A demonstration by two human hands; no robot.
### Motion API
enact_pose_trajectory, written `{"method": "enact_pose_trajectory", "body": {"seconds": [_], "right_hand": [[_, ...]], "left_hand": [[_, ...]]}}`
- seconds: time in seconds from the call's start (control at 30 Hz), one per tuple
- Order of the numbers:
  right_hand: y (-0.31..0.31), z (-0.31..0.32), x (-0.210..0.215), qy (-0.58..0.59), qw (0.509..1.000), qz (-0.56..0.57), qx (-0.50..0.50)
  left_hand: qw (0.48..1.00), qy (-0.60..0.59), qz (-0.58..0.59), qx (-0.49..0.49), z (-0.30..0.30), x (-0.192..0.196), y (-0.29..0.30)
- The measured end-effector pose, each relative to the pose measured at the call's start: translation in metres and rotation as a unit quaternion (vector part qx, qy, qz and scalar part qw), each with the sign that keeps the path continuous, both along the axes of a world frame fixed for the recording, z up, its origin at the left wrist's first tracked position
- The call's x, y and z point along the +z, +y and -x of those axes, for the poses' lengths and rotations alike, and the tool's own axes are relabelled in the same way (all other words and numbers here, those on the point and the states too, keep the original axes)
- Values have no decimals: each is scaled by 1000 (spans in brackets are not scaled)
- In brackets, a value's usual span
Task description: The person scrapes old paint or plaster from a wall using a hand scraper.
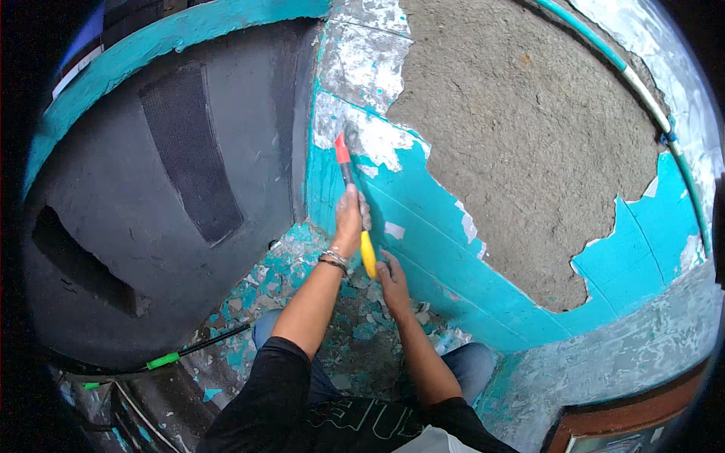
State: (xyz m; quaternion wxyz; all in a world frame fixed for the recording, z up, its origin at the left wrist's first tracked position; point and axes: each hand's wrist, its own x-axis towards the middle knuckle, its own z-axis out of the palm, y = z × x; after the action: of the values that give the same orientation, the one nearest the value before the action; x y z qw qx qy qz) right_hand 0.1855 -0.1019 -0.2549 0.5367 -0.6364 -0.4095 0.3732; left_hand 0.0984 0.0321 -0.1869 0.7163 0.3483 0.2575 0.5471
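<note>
My left hand (350,219), dusty and with bands on its wrist, is closed around the dark shaft of a hand tool with a wedge-like red head (343,148) and a yellow handle end (368,255). Its red tip points up at the wall corner, by a patch of bare white and grey. Whether the tip touches the wall I cannot tell. Just beside the yellow end is my right hand (394,283), its fingers apart and not wrapped round the handle. Turquoise paint (377,198) covers the lower wall, its upper edge ragged where paint has come off.
Rough grey-brown plaster (521,136) is exposed above the paint. A turquoise and white hose or pipe (642,90) curves along the right. To the left stands a dark grey panel (249,121). Paint flakes (264,283) litter the floor around my knees. A black rod with green sleeve (162,360) lies left.
</note>
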Motion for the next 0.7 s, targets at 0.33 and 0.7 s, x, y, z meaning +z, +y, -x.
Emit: {"method": "enact_pose_trajectory", "body": {"seconds": [0.33,0.7], "right_hand": [[-41,-48,45,-250,958,-109,-92],[-43,-85,108,-326,939,-65,-92]], "left_hand": [[917,131,-321,-198,-47,-2,-48],[877,336,-282,-197,-23,-8,-42]]}}
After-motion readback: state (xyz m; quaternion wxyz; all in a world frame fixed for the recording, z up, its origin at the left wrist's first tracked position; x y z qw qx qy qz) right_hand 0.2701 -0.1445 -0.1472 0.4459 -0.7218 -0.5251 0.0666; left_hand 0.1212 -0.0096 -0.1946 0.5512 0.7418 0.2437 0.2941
